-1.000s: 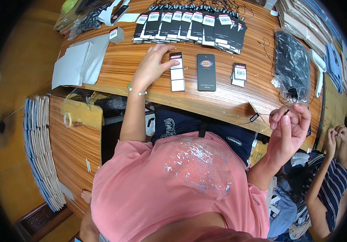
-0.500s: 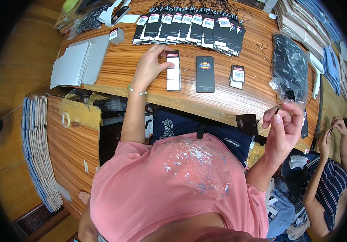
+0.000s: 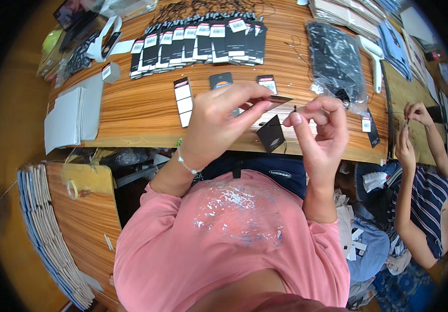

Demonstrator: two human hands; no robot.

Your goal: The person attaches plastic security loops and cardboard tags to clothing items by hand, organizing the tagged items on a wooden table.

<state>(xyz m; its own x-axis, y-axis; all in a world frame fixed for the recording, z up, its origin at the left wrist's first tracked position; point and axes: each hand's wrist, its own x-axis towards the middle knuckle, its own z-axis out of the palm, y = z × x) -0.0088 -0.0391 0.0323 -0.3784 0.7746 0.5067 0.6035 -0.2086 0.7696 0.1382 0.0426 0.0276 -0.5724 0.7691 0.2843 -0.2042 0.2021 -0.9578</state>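
Note:
My left hand [image 3: 223, 119] is closed, pinching a thin small hang tag [image 3: 280, 99] seen nearly edge-on between thumb and fingers. Close to its right, my right hand [image 3: 322, 127] pinches a black cord [image 3: 295, 108], and from that cord a black hang tag [image 3: 272, 135] dangles over the table's front edge. Behind my hands lie a tall tag with white panels [image 3: 183, 103], a dark tag with an oval emblem [image 3: 221, 80], partly covered by my left hand, and a small barcode tag [image 3: 267, 82].
A row of overlapping black tags [image 3: 198, 46] with cords spans the back of the wooden table [image 3: 135, 112]. White sheets [image 3: 64, 119] lie left. A plastic bag of black pieces [image 3: 338, 62], a white handled tool [image 3: 374, 60] and folded garments [image 3: 346, 18] sit right. Another person [image 3: 421, 208] works at far right.
My left hand has left the tall tag and come rightward, now holding a small tag. The right hand has brought its corded tag in beside it. The whole view has shifted.

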